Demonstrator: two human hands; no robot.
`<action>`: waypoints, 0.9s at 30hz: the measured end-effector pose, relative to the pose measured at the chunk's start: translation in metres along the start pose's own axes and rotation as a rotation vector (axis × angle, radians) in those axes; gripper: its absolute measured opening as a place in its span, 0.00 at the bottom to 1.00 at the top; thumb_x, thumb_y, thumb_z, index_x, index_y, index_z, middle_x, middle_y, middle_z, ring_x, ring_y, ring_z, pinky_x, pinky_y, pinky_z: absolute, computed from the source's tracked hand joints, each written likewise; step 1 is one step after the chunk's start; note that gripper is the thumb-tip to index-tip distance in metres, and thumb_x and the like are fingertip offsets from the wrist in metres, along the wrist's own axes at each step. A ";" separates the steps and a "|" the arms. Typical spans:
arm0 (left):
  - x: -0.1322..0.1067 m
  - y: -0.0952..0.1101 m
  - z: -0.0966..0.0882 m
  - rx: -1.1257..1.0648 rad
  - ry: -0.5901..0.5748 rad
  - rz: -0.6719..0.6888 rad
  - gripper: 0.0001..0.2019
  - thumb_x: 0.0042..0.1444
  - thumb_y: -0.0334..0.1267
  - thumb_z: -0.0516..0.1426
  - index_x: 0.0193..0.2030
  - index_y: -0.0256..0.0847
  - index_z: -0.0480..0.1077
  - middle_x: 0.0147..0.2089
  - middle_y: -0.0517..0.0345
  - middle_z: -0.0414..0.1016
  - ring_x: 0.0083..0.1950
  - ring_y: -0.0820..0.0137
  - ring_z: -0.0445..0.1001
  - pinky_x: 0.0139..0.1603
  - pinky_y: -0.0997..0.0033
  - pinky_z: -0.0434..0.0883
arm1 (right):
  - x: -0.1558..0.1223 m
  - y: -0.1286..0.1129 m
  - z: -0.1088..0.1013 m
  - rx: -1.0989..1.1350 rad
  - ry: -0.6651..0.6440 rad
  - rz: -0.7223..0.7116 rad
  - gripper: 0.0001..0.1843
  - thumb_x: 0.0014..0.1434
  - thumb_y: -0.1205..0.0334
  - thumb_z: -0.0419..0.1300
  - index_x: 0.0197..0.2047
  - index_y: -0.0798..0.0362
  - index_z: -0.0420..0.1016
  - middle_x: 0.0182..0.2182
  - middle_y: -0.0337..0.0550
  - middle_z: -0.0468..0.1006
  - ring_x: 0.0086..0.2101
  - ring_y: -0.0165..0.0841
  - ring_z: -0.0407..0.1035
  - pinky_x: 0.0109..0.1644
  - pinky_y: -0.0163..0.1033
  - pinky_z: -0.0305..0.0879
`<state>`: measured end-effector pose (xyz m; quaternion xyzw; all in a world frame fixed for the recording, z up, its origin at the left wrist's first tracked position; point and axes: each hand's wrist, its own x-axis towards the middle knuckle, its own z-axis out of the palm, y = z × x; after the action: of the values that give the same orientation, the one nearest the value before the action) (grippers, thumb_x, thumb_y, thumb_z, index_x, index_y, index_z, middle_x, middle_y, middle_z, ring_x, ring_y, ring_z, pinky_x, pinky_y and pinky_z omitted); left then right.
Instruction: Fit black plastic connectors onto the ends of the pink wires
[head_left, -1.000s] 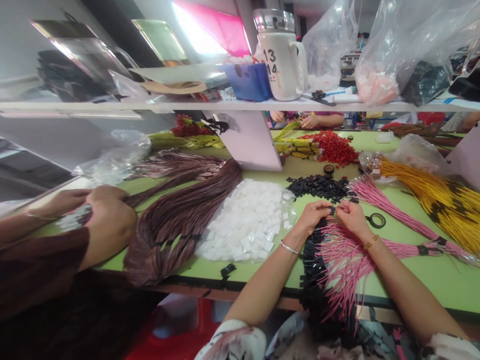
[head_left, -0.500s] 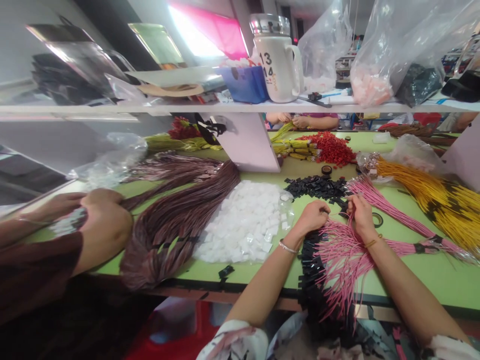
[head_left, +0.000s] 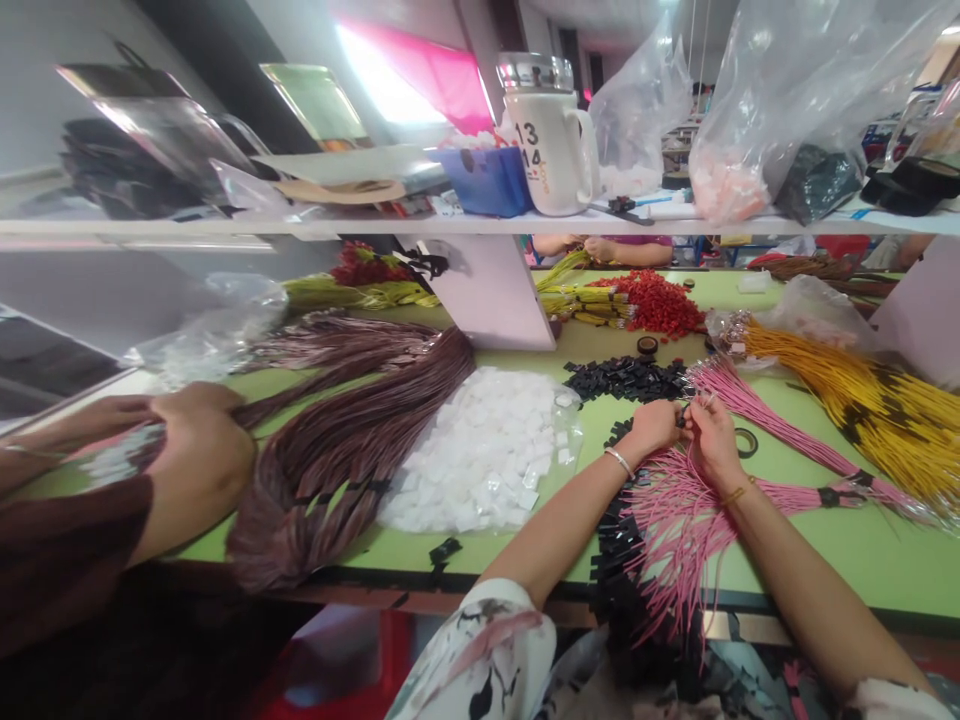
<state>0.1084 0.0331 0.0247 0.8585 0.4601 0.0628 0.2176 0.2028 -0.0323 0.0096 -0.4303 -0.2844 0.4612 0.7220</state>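
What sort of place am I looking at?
Probably a wire-assembly workshop: a spread of thin pink wires, a thick bundle of long brown wires and a heap of small black pieces lie on one long green worktop.

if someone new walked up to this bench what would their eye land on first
Probably the heap of small white plastic pieces mid-way along the green tabletop, bright beside the thick dark-brown bundle of wires to its left in the view. Next, the loose spray of thin pink wires fanning out below the person's left hand and right hand. Higher up, a white lidded mug stands on the white shelf.
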 end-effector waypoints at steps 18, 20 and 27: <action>-0.017 -0.025 -0.018 -0.672 0.187 0.009 0.14 0.51 0.28 0.59 0.44 0.38 0.79 0.39 0.55 0.78 0.37 0.71 0.73 0.44 0.72 0.71 | 0.004 -0.004 -0.002 -0.171 -0.020 0.026 0.16 0.46 0.54 0.69 0.28 0.50 0.66 0.15 0.26 0.59 0.15 0.22 0.48 0.18 0.32 0.42; -0.022 -0.029 -0.022 -0.889 0.137 -0.011 0.15 0.52 0.28 0.58 0.47 0.38 0.78 0.34 0.57 0.77 0.32 0.74 0.71 0.39 0.72 0.71 | 0.004 -0.003 -0.002 -0.199 -0.031 0.029 0.15 0.46 0.53 0.69 0.28 0.51 0.67 0.16 0.27 0.59 0.15 0.23 0.48 0.18 0.33 0.41; -0.037 -0.034 -0.026 -1.220 0.100 -0.038 0.11 0.43 0.28 0.65 0.37 0.34 0.76 0.31 0.60 0.74 0.28 0.77 0.68 0.30 0.77 0.65 | 0.004 0.000 -0.002 -0.291 -0.082 0.007 0.15 0.47 0.51 0.68 0.25 0.52 0.69 0.18 0.30 0.61 0.18 0.23 0.49 0.21 0.33 0.42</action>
<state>0.0538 0.0272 0.0365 0.5667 0.3659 0.3514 0.6492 0.2061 -0.0293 0.0091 -0.5124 -0.3759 0.4348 0.6380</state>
